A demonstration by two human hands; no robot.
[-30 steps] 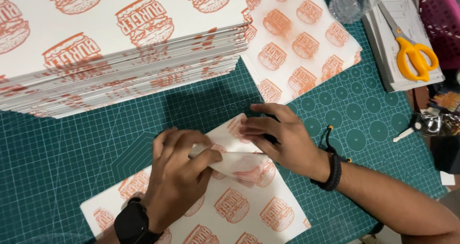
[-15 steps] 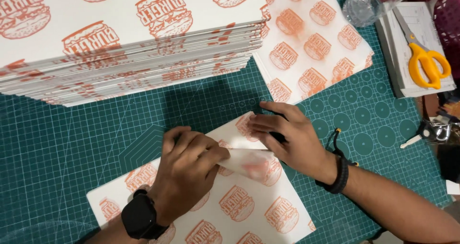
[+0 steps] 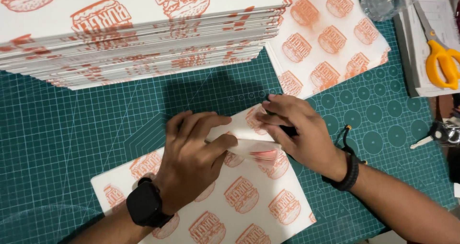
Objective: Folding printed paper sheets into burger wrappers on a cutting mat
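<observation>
Bright overhead light, soft shadows, slight motion blur.

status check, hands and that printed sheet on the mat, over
Left hand and right hand both pressing a folded corner of the printed sheet on the green cutting mat. Tall paper stack just behind, not touching.

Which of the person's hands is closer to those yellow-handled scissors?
Right. The right hand presses the printed sheet at its folded corner, some way below and left of the yellow-handled scissors. The left hand, with the watch, lies further left on the same sheet.
</observation>
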